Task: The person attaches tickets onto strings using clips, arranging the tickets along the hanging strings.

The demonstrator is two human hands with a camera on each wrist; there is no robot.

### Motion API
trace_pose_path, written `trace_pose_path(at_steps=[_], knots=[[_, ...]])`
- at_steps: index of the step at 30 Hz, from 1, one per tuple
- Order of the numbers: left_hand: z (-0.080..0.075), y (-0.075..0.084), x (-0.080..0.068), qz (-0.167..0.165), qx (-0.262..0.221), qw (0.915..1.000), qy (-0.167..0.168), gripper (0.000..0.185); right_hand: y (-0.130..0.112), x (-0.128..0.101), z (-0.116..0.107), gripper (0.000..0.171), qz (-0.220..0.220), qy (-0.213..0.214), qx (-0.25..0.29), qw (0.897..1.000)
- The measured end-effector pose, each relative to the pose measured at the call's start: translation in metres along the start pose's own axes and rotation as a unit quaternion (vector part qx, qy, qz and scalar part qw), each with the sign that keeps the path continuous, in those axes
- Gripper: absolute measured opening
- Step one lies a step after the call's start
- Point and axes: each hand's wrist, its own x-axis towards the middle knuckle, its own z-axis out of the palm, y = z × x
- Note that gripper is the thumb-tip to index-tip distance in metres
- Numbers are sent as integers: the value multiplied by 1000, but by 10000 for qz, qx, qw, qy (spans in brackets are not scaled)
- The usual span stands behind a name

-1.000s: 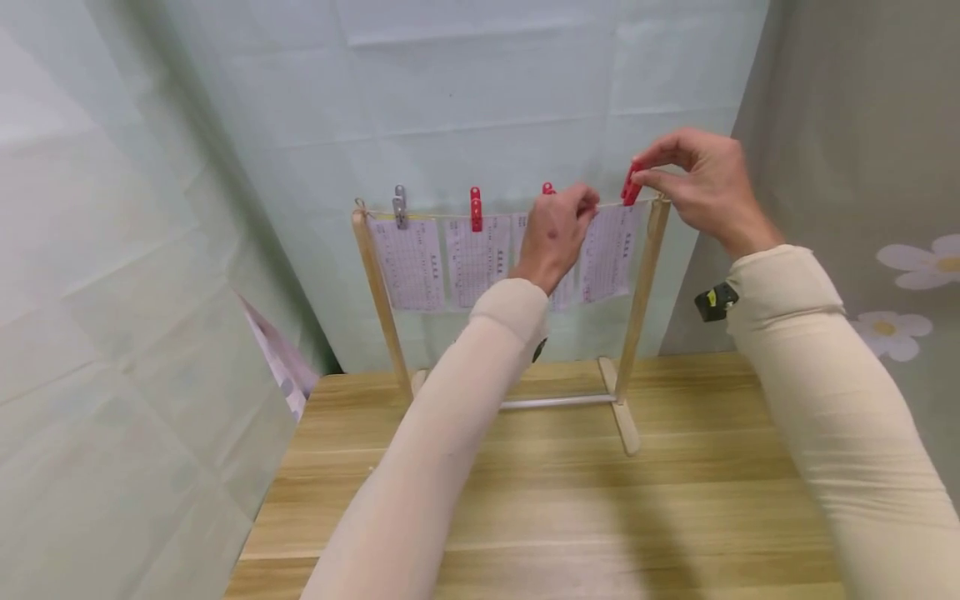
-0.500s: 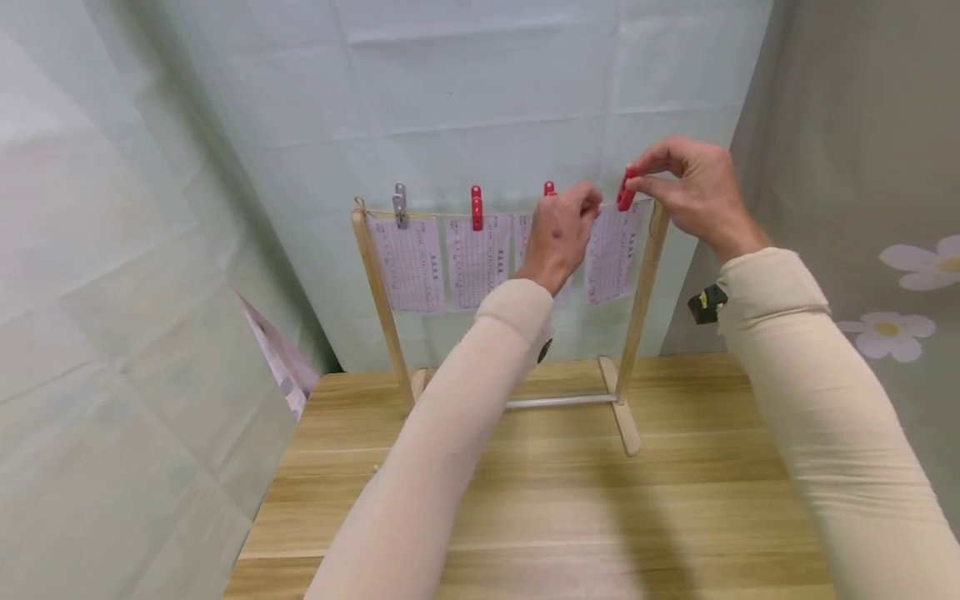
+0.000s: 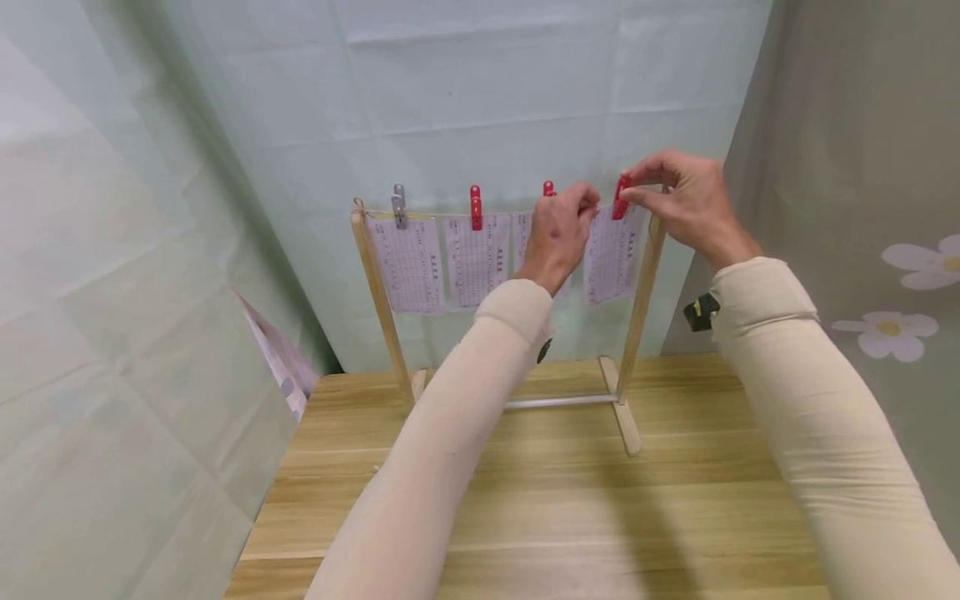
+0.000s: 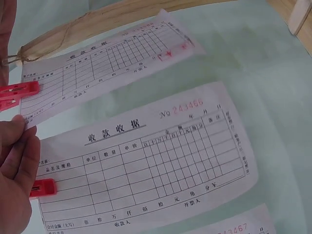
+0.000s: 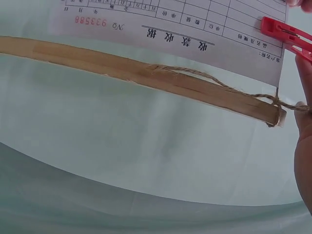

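A small wooden rack stands at the back of the table, with a twine line strung across its top. Several printed receipts hang from the line. My right hand pinches a red clothespin at the top edge of the rightmost receipt, close to the right post. My left hand pinches that receipt's top left corner against the line. In the right wrist view the red clothespin sits on the receipt's edge.
A grey clothespin and two more red clothespins hold the other receipts. Pale green cloth hangs behind and to the left. A flowered cloth hangs on the right. Bare wood lies in front of the rack.
My right hand has brought the red clothespin a little left and down, from beside the post onto the rightmost receipt's top edge. My left hand has stayed in place.
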Motion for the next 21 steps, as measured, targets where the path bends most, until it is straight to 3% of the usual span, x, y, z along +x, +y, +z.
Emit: trace_pose_path(at_steps=[7,12,17,21], knots=[[-3,0,-1,-43,240,9997,68,13,-4,0,0,36,447,-364,159,9982],[-8,0,-5,13,551,9984,109,15,-5,0,-1,47,538,-416,216,9975],[-16,0,-11,286,493,9984,1,16,-4,-9,-10,49,307,-13,233,9993],[-27,-3,-21,619,547,9961,-301,18,0,-26,-19,46,-241,307,-93,9992]])
